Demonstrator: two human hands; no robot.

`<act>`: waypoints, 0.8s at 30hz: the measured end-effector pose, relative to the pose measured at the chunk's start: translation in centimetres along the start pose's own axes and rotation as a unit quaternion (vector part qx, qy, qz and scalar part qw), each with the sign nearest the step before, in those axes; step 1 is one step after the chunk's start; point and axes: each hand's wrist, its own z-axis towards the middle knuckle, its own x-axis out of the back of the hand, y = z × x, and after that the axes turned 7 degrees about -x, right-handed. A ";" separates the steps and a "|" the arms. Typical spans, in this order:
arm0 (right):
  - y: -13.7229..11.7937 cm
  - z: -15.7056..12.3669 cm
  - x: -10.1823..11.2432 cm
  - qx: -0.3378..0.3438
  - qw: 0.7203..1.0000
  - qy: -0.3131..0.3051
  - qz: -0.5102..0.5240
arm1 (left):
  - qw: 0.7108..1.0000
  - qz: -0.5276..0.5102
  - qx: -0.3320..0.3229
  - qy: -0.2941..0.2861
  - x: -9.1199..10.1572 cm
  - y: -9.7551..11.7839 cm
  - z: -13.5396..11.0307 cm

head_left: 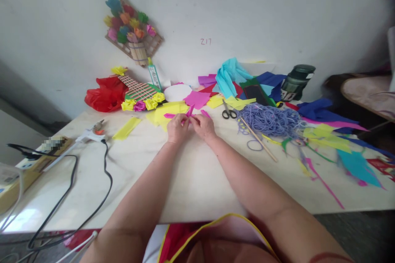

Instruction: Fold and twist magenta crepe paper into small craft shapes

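Observation:
My left hand [178,128] and my right hand [203,126] meet over the middle of the table, fingers pinched together on a strip of magenta crepe paper [190,111]. Ends of the strip stick out above and to both sides of the fingers. Just behind my hands lie sheets of yellow crepe paper [162,116]. A yellow folded strip [126,128] rests to the left. Black-handled scissors [229,114] lie to the right of my right hand, beside a tangled heap of purple-blue cord [270,120] and a thin wooden stick [259,139].
A hot glue gun [92,134] with a black cable lies at the left near a power strip [33,164]. Along the wall sit a red plastic bag [106,94], a woven stick craft [138,86] with paper flowers, a glue bottle [153,74], coloured papers [233,76] and a dark jar [298,82].

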 end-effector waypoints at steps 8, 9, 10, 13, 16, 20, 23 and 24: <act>0.5 0.6 -0.1 -0.121 0.986 0.005 0.119 | 0.998 0.020 -0.049 -0.036 0.2 1.1 -0.1; 0.5 0.6 -0.1 -0.128 0.984 0.005 0.123 | 0.998 0.011 -0.052 -0.037 0.1 1.1 -0.1; 0.6 0.6 -0.2 -0.134 0.983 0.005 0.127 | 0.998 0.000 -0.055 -0.037 0.0 1.1 -0.1; 0.8 0.7 -0.4 -0.144 0.980 0.006 0.136 | 0.996 -0.053 -0.058 -0.036 -0.1 1.1 -0.2; 1.1 0.7 -0.5 -0.143 0.978 0.010 0.152 | 0.992 -0.121 -0.018 -0.037 -0.1 1.0 -0.2; 1.4 0.8 -0.7 -0.134 0.978 0.021 0.161 | 0.965 -0.234 0.118 0.000 0.0 1.2 0.0; 1.4 0.8 -0.7 -0.131 0.980 0.021 0.148 | 0.940 -0.293 0.173 0.014 0.2 1.6 0.1; 1.4 0.8 -0.7 -0.129 0.981 0.020 0.141 | 0.937 -0.303 0.176 0.011 0.2 1.6 0.2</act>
